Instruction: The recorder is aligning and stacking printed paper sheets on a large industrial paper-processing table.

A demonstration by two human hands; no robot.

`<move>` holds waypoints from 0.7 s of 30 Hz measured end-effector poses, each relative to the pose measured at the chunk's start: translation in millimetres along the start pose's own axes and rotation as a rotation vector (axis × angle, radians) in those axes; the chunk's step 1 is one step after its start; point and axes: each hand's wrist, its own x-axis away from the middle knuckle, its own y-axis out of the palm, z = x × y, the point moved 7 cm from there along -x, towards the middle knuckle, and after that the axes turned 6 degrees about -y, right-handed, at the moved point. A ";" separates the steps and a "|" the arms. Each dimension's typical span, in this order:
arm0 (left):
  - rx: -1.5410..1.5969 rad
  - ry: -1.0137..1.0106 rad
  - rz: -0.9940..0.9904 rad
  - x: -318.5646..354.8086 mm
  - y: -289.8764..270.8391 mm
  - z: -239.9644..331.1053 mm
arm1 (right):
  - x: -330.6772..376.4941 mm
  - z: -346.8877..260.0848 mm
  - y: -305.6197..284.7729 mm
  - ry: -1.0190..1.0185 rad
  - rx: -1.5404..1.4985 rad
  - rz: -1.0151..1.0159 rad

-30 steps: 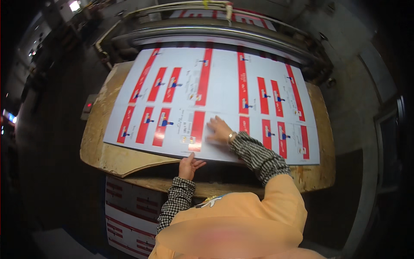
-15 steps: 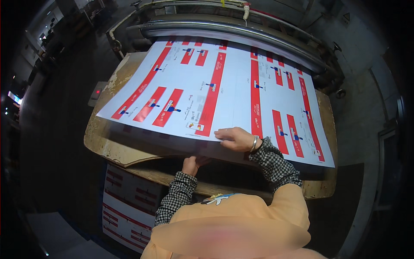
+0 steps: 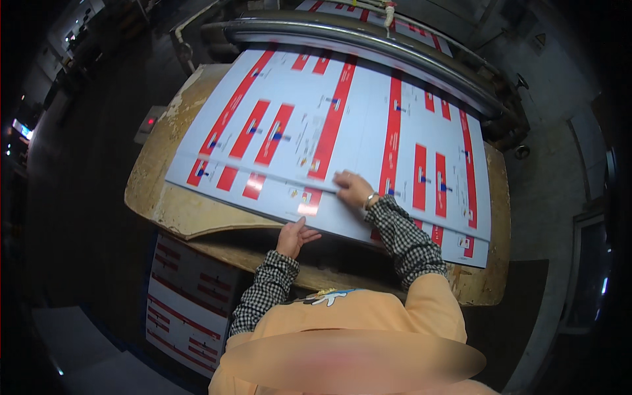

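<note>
Wood, worn and pale, scuffed at the left: that's the table, rounded corners, curved cutout in its near edge left of centre. On it, the top sheet, white with red bars and small blue patches, covers most of the surface. Its far end reaches the steel roller; its near edge crosses at a slant. Bottom sheet lies under it, similar print, a strip showing along the near side, wider at left. Roller spans the far side of the table, more printed sheet visible beyond it. Lower down at left, below table level, more printed sheets. Operator in an orange top, black-and-white checked sleeves.

Right hand: on the top sheet at its near edge, around the middle, fingers bent. Can't tell from here if it pinches the edge or just presses. Left hand: at the bottom sheet's near edge, thumb up, fingers parted, nothing in its grasp; contact unclear. Small box left of the table. Bracelet on the right wrist. Red light lit on the box.
</note>
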 end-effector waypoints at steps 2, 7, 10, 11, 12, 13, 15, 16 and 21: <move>-0.030 0.002 -0.004 1.7 4.3 0.3 | -0.9 19.1 6.2 0.109 0.141 0.091; -0.027 -0.011 -0.011 13.4 10.6 7.0 | 40.9 -55.5 39.2 -0.117 0.274 -0.226; -0.075 -0.008 -0.039 17.7 14.9 9.1 | 46.8 -58.5 36.5 -0.176 0.261 -0.261; -0.094 -0.010 -0.057 18.0 16.7 8.5 | 47.7 -58.4 33.3 -0.175 0.256 -0.268; -0.118 -0.013 -0.077 17.7 17.5 9.4 | 45.7 -60.1 30.0 -0.173 0.251 -0.268; -0.122 -0.014 -0.081 16.7 16.6 8.6 | 43.5 -56.5 24.7 -0.171 0.252 -0.264; -0.155 -0.046 -0.102 12.9 15.3 2.4 | 41.3 -49.7 20.3 -0.191 -0.068 -0.397; -0.158 -0.049 -0.102 13.8 13.0 1.0 | 39.7 -65.2 0.3 -0.148 -0.184 -0.380; -0.088 0.013 -0.038 8.7 -1.0 -4.1 | 49.7 -96.1 -39.6 -0.400 -0.117 -0.083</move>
